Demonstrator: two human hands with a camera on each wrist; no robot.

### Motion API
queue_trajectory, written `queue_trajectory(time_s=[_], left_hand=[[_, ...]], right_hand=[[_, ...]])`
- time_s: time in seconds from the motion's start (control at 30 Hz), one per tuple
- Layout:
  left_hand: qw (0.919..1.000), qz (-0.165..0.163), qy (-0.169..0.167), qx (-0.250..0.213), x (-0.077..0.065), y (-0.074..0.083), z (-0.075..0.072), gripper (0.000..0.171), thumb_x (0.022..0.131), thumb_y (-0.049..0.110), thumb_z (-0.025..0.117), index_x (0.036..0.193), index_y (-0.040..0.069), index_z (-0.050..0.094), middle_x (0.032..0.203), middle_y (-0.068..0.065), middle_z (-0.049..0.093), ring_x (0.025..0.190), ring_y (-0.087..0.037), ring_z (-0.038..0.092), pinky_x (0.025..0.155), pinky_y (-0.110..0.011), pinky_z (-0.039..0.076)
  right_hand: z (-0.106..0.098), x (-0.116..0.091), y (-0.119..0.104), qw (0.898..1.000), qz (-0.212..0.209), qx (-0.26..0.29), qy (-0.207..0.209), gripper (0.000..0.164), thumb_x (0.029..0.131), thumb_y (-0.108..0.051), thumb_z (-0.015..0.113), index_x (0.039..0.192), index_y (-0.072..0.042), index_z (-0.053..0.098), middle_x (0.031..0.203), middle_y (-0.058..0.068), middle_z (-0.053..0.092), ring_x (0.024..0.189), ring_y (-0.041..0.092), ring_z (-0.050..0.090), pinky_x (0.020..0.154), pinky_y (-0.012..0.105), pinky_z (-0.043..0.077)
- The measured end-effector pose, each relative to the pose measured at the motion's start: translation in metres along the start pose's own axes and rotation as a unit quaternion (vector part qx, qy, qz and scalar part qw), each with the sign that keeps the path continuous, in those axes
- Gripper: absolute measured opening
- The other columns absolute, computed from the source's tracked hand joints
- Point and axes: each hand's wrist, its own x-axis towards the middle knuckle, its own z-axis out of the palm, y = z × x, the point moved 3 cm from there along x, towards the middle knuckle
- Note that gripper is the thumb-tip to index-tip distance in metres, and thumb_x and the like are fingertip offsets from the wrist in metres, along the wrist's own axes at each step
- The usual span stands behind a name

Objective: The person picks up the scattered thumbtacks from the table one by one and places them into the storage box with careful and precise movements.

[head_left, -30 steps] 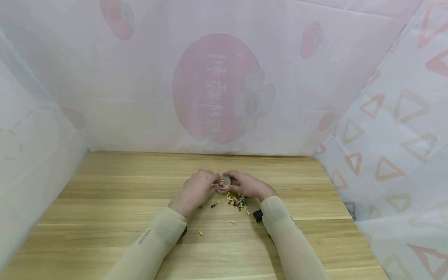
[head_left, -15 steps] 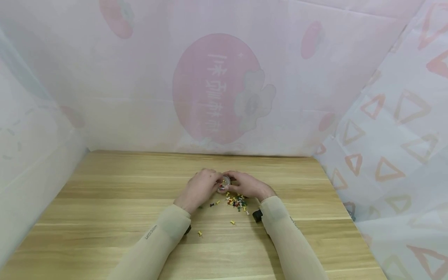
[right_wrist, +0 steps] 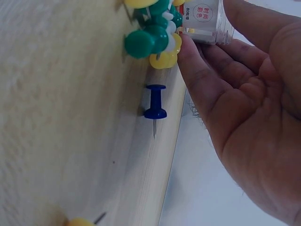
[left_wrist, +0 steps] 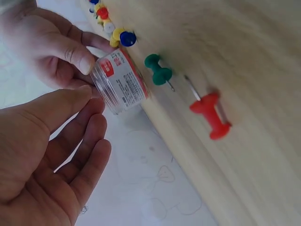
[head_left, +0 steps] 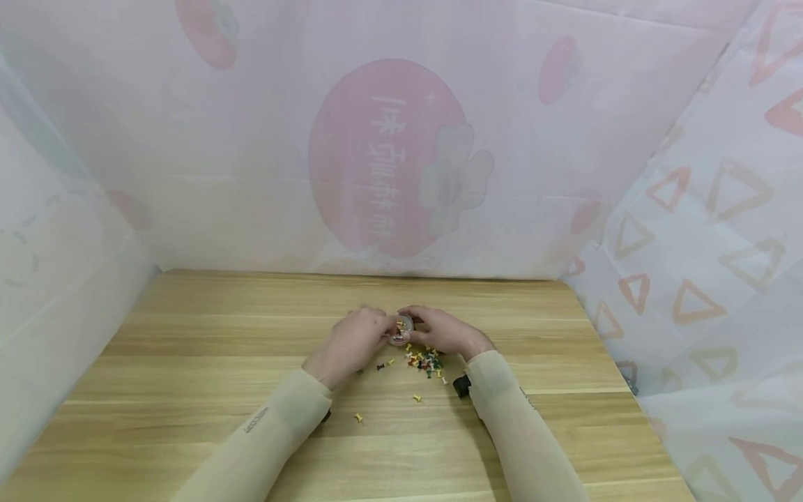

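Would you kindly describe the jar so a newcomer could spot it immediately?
On the wooden table, just beyond the cluster of push pins, the right hand grips a jar. Unlike the opaque pins, it is clear, with a red-and-white label.

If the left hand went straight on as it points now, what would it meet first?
Likely the clear jar held by the right hand; depth is unclear, so the left hand may already touch it.

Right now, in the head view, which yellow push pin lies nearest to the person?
The yellow push pin just right of the left sleeve; every other visible yellow one lies farther forward, closer to the clear jar.
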Motion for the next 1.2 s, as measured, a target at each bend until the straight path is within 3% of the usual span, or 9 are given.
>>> queue_trajectory(time_s=[0.13,0.33,0.47,0.93,1.2], left_hand=[[0.9997,0.017,-0.017,-0.003,-0.007,0.005,0.001,0.012,0.093,0.013,0.076,0.104,0.015,0.076,0.093,0.005,0.073,0.084,-0.011,0.064,0.075,-0.027,0.056],[0.9977,0.024,-0.062,0.010,-0.014,0.010,0.005,0.005,0.093,0.013,0.076,0.090,0.017,0.074,0.081,0.009,0.066,0.068,-0.007,0.055,0.060,-0.024,0.050],[0.9966,0.025,-0.075,0.025,-0.018,0.012,0.008,0.011,0.092,0.012,0.075,0.084,0.018,0.072,0.079,0.010,0.062,0.067,-0.007,0.054,0.059,-0.025,0.049],[0.9959,0.053,-0.063,0.038,-0.027,0.013,0.009,0.019,0.092,0.007,0.073,0.077,0.017,0.066,0.071,0.011,0.052,0.063,-0.009,0.050,0.054,-0.026,0.044],[0.9972,0.026,-0.070,-0.008,-0.023,0.011,0.003,0.010,0.093,0.008,0.075,0.085,0.015,0.072,0.082,0.005,0.066,0.070,-0.009,0.055,0.061,-0.026,0.051]], right_hand=[[0.000,0.000,0.001,1.000,0.000,0.007,-0.001,0.056,0.104,-0.024,0.063,0.155,-0.014,0.046,0.149,0.005,0.057,0.136,0.020,0.053,0.111,0.037,0.044],[0.000,0.000,0.001,1.000,0.004,0.015,0.001,0.055,0.103,-0.022,0.064,0.155,-0.014,0.047,0.147,0.004,0.058,0.137,0.019,0.052,0.111,0.037,0.044],[0.000,0.000,0.000,1.000,0.002,0.014,0.002,0.055,0.103,-0.022,0.064,0.154,-0.014,0.047,0.145,0.005,0.059,0.136,0.019,0.053,0.111,0.036,0.044],[0.001,0.001,0.000,1.000,-0.003,0.005,0.001,0.055,0.103,-0.021,0.064,0.155,-0.012,0.046,0.148,0.007,0.057,0.136,0.021,0.054,0.112,0.036,0.043],[0.001,0.001,0.000,1.000,-0.005,0.006,0.002,0.055,0.103,-0.022,0.064,0.155,-0.013,0.047,0.147,0.006,0.058,0.136,0.021,0.054,0.112,0.037,0.043]])
